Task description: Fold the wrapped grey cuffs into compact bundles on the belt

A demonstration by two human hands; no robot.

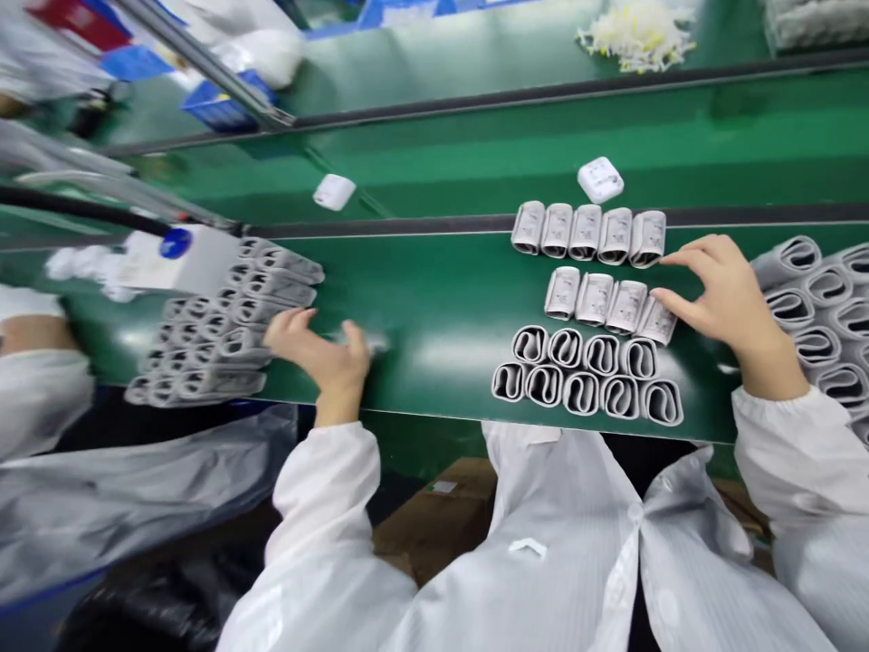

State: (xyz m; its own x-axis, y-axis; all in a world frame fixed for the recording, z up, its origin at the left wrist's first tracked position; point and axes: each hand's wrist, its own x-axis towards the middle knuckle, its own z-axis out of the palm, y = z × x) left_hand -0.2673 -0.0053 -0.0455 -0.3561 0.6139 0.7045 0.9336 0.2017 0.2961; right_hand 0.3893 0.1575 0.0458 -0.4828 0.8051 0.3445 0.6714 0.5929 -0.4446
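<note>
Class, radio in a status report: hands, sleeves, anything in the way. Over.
Left hand open, at grey sleeve stack. Right hand open, fingers on printed sleeves. Looped sleeves stand nearer the body.

Blur and cropped edges
The left hand point(324, 358) is blurred, the pale streak point(375, 342) beside its thumb unidentifiable; the grey sleeve stack point(825, 308) runs off the right edge; print on the white packs point(597, 299) is too small to read.

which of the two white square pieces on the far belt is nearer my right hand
The square piece just behind the top row of sleeves, above the right hand; the other square piece lies far left.
</note>
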